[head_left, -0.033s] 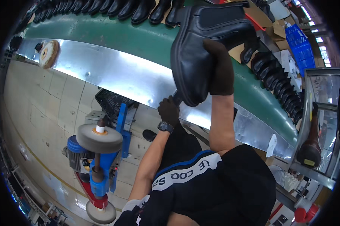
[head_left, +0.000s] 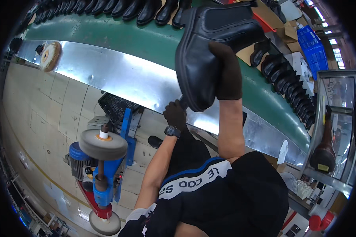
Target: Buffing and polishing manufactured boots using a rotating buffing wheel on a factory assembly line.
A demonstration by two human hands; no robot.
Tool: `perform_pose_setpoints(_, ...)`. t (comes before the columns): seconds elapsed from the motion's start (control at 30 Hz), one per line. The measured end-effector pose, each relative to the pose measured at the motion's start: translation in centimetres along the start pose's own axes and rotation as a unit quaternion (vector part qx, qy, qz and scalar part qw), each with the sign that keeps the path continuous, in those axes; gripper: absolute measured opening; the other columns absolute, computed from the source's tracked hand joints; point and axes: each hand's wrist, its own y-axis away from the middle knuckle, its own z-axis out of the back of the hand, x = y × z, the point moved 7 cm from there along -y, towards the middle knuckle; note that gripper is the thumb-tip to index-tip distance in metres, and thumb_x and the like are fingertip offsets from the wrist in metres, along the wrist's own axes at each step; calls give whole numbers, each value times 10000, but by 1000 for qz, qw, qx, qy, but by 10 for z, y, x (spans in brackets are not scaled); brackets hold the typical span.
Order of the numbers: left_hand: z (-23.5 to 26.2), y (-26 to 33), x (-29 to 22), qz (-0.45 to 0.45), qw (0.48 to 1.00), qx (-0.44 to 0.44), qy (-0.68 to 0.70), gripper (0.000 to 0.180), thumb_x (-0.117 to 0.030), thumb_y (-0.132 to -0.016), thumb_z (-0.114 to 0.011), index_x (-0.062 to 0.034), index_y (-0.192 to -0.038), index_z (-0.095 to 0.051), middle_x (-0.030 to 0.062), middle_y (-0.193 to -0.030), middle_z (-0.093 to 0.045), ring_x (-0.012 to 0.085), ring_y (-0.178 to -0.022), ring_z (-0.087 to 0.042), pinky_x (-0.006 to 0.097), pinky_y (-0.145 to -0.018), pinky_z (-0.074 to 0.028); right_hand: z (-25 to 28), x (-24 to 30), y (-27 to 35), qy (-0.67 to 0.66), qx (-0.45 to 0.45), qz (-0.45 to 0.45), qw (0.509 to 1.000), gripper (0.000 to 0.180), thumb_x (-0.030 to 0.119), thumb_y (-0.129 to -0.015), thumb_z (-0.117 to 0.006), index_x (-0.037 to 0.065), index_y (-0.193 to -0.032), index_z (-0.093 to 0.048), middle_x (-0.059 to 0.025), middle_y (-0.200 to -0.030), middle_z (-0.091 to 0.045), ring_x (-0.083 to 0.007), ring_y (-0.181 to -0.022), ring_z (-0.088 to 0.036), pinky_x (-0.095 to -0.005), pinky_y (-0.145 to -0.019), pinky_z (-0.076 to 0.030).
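A black Chelsea boot (head_left: 197,67) is held up over the bench, toe down and sole edge to the left. Its elastic side panel shows at the top. My right hand (head_left: 230,73), in a dark brown glove, is closed on the boot's right side near the instep. Lower down, my left hand (head_left: 175,114), gloved too and with a watch at the wrist, is closed just below and left of the toe. A dark piece sticks out of that fist toward the boot; what it belongs to is hidden.
Black boots (head_left: 146,14) line the far side of the green bench (head_left: 107,37), which has a metal front strip (head_left: 114,73). A buffing wheel (head_left: 50,56) lies on its left end. At lower left stands a blue polishing machine (head_left: 103,193). A metal rack (head_left: 338,75) rises at right.
The whole view has shifted very slightly. Both hands keep their hold, and the boot stays in nearly the same pose.
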Motion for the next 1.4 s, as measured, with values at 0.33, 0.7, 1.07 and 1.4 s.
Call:
perform_pose_setpoints(0.33, 27, 23, 28, 100, 993, -13, 60, 522, -242, -597, -704, -41, -1033, -501, 118, -966, -530, 310, -809, -560, 413, -677, -457, 11, -10, 3, 184, 34, 49, 981, 204, 97, -790, -570, 119, -990, -602, -115, -986, -552, -207, -881, -557, -300, -775, -455)
perform_pose_setpoints(0.7, 46, 62, 83, 268, 925, -48, 266, 567, -299, -617, -680, 15, -1055, -506, 242, -782, -589, 386, -701, -589, 432, -614, -488, 17, -32, -4, 174, 79, -22, 981, 279, 229, -821, -551, 34, -1012, -608, -62, -994, -587, -161, -961, -534, -282, -902, -392)
perform_pose_setpoints(1.07, 41, 205, 137, 488, 752, -204, 392, 393, -208, -605, -693, 23, -897, -567, 182, -789, -617, 324, -731, -605, 383, -649, -471, -7, -65, 10, 99, 29, -176, 979, 326, 224, -776, -596, 16, -1027, -594, -79, -991, -585, -177, -916, -547, -288, -871, -410)
perform_pose_setpoints(1.4, 45, 205, 150, 524, 691, -337, 367, 348, -176, -623, -685, 19, -891, -581, 161, -750, -618, 284, -691, -602, 377, -630, -459, -26, -71, 24, 106, 79, -158, 978, 319, 222, -794, -579, 14, -1035, -586, -75, -999, -582, -170, -940, -537, -277, -870, -404)
